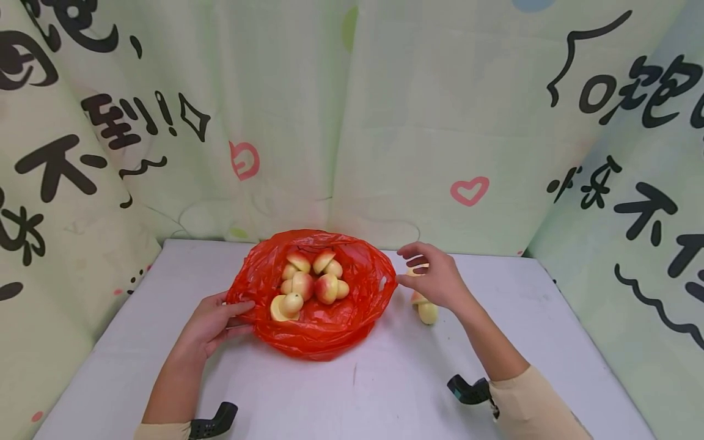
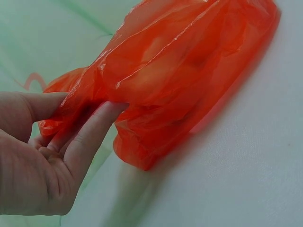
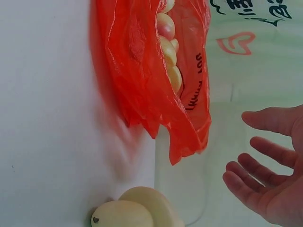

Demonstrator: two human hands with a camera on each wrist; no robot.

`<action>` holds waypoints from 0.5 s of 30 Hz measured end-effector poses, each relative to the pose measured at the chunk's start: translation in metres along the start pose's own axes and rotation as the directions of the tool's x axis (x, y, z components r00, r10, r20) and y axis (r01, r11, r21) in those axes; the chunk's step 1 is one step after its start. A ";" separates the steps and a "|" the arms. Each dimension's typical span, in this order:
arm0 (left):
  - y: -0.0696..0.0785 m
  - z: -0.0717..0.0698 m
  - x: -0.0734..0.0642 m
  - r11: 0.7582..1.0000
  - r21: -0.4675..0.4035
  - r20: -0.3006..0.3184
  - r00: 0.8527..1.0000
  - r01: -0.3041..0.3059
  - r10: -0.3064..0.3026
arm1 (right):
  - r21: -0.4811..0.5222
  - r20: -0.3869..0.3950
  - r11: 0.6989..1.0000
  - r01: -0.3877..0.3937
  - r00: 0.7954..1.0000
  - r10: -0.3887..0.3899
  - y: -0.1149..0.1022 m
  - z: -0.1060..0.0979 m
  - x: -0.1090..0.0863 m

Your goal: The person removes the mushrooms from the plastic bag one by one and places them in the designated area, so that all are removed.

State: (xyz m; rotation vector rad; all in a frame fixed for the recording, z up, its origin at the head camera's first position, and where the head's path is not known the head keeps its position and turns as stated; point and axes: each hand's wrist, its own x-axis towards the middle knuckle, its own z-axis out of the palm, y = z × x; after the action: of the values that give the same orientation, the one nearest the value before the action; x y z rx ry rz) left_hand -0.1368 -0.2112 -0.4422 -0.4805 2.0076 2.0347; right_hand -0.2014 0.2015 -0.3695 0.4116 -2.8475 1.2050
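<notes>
A red plastic bag sits on the table with its mouth spread wide. Inside lie several mushroom-shaped pieces, cream with red-tinged caps. At the bag's left rim my left hand pinches the plastic; in the left wrist view, the thumb is on one side of the crumpled bag, fingers on the other. My right hand is just off the bag's right edge, fingers apart and holding nothing, as the right wrist view confirms. Beneath and beside it lie more mushroom-shaped pieces, partly hidden by the hand.
A white tabletop carries everything. Pale green printed curtains with black writing and pink hearts stand behind and on both sides. Black wrist devices are worn near both sleeve cuffs.
</notes>
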 end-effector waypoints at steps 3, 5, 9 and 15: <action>0.000 0.000 0.000 1.000 -0.002 0.002 1.000 -0.001 0.001 | 0.005 0.006 1.000 0.008 1.000 -0.008 -0.003 0.001 0.002; 0.000 0.000 0.001 1.000 -0.003 0.005 1.000 -0.002 0.002 | 0.010 0.015 1.000 0.013 1.000 -0.013 -0.005 0.002 0.003; 0.000 0.000 0.001 1.000 -0.005 0.006 1.000 -0.003 0.003 | 0.014 0.037 1.000 0.024 0.999 -0.025 -0.008 0.004 0.006; 0.001 0.000 0.000 1.000 -0.014 0.012 1.000 -0.001 0.001 | 0.026 0.063 0.999 0.031 0.997 -0.032 -0.013 0.007 0.011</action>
State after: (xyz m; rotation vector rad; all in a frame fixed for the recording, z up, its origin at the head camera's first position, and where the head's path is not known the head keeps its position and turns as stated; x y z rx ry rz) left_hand -0.1377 -0.2109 -0.4411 -0.4692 1.9883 2.0485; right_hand -0.2080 0.1853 -0.3635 0.5031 -2.8698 1.2451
